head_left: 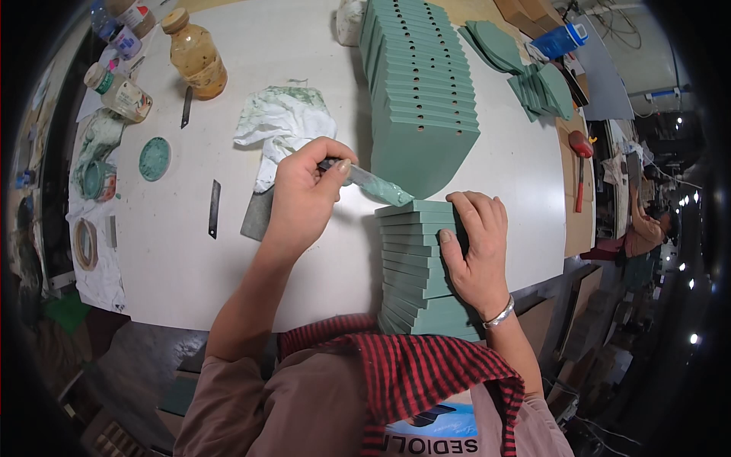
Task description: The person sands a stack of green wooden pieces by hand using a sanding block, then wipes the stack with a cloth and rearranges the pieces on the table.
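My left hand (304, 202) is closed round a putty knife (381, 189), its blade smeared with pale green paste. The blade's tip reaches the far left corner of a near stack of green boards (415, 259). On the right side of that stack lies my right hand (480, 247), fingers spread over the boards' edges and thumb on the top, gripping nothing. Just beyond stands a taller row of green boards (422, 160) with rounded ends and paired holes along their edges. A stained white rag (285, 126) and a dark grey sheet (257, 215) lie left of my left hand.
On the white table (175, 266) are two dark blades (215, 209), a lid of green paste (154, 158) and an amber bottle (196, 61). A paste tub (95, 181) and tape roll (85, 244) sit far left. Loose green pieces (541, 91) and a red hammer (580, 146) lie right; another person (646, 232) is beyond.
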`<state>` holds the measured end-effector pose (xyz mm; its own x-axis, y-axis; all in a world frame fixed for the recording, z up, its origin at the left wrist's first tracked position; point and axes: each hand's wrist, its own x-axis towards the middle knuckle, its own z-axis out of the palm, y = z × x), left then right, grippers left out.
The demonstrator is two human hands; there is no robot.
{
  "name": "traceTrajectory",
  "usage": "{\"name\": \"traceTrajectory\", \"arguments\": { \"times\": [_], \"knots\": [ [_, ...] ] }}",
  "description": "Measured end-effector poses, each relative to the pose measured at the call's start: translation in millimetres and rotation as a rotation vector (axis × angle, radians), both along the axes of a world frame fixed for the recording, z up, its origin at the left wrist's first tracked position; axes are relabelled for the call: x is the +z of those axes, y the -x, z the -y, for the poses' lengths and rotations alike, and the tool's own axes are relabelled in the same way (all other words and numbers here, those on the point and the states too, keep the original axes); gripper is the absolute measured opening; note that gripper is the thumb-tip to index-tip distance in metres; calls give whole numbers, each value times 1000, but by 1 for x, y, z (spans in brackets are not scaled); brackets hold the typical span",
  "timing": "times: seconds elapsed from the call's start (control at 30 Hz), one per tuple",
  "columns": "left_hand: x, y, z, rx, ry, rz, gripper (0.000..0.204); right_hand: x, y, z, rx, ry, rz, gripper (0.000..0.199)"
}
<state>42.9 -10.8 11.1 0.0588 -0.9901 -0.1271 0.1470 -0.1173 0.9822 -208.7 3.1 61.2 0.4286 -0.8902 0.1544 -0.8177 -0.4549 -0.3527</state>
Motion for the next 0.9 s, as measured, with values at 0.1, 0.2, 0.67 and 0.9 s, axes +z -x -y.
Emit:
{"name": "traceTrajectory", "arguments": {
  "times": [0.1,0.2,0.67,0.9],
  "knots": [
    [-5,1,1,78,36,-15,9,0,-1,0,2,4,3,47],
    [-2,2,-1,69,23,-41,9,0,-1,1,-1,7,3,46],
    [-20,-63,-13,473,79,85,11,5,-1,-5,-21,-6,6,43],
    [-104,-254,-64,1163,52,643,11,2,-3,1,-2,-8,39,42]
  ]
}}
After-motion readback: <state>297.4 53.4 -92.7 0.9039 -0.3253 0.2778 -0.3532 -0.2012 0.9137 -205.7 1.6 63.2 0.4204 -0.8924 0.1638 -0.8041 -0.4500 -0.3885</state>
